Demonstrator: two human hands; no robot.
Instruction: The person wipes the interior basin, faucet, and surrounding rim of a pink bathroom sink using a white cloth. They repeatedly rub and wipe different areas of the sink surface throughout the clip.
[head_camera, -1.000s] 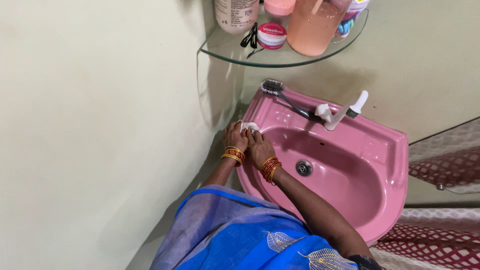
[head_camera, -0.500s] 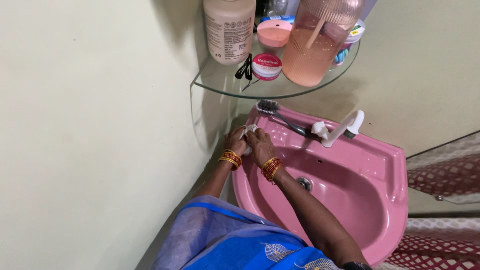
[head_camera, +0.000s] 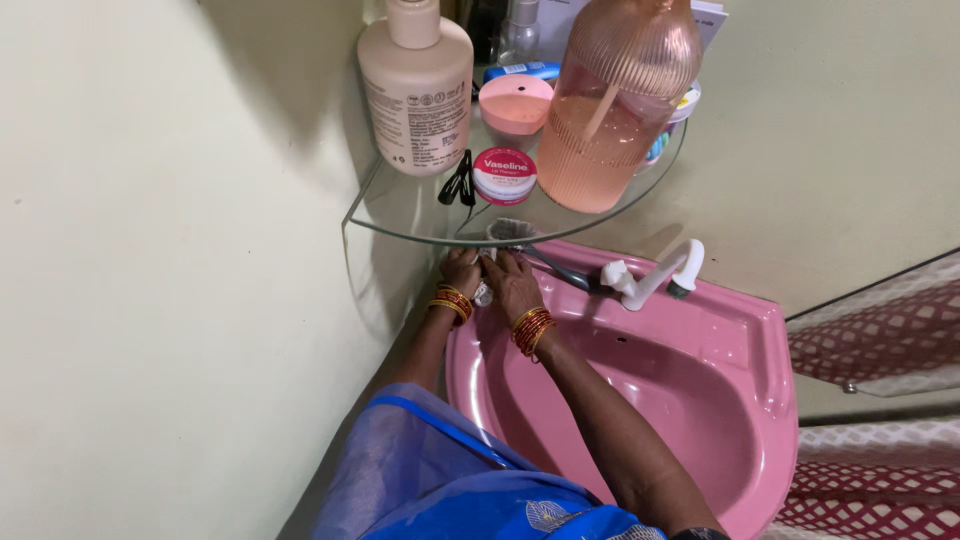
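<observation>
Both hands are pressed together at the far left corner of a pink wash basin (head_camera: 770, 380), just under the glass shelf. My left hand (head_camera: 460, 272) and my right hand (head_camera: 508, 282) both close on a small white cloth (head_camera: 483, 294), of which only a scrap shows between them. Red and gold bangles ring both wrists. A dark brush (head_camera: 520, 240) lies on the basin's back rim right beyond my fingers.
A white tap (head_camera: 655, 278) stands on the back rim. The corner glass shelf (head_camera: 400, 215) overhangs my hands and carries a beige bottle (head_camera: 416, 90), a small round red-lidded tin (head_camera: 504, 175), a pink ribbed jug (head_camera: 610, 110) and black hair clips (head_camera: 460, 183). Pale walls close in on the left and behind.
Both hands slid with the cloth along the basin's left rim toward the back corner near the brush. The view tilted up, so more of the shelf shows.
</observation>
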